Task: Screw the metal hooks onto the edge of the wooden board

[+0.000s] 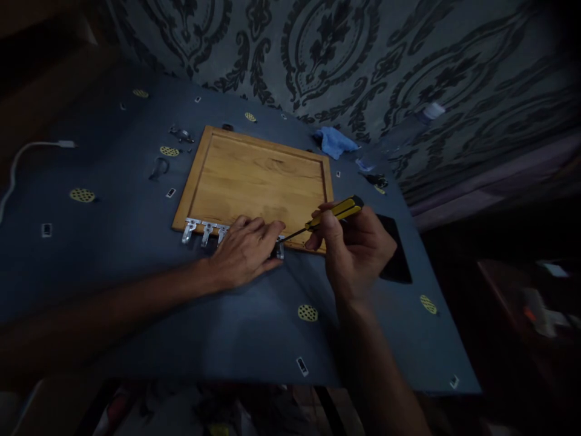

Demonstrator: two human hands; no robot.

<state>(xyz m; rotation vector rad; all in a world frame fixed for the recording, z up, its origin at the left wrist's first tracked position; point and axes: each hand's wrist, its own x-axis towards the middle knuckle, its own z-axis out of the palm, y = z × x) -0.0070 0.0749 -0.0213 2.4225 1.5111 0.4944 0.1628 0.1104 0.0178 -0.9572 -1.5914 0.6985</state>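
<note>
The right hand is closed round the yellow-and-black screwdriver, its tip at the right end of the metal hook rail; the rail lies along the near edge of the wooden board on the blue table; the left hand lies flat on it, fingers unclenched. This looks like fastening the rail's right end; the next turn calls for a seated tip and steady downward pressure.
</note>
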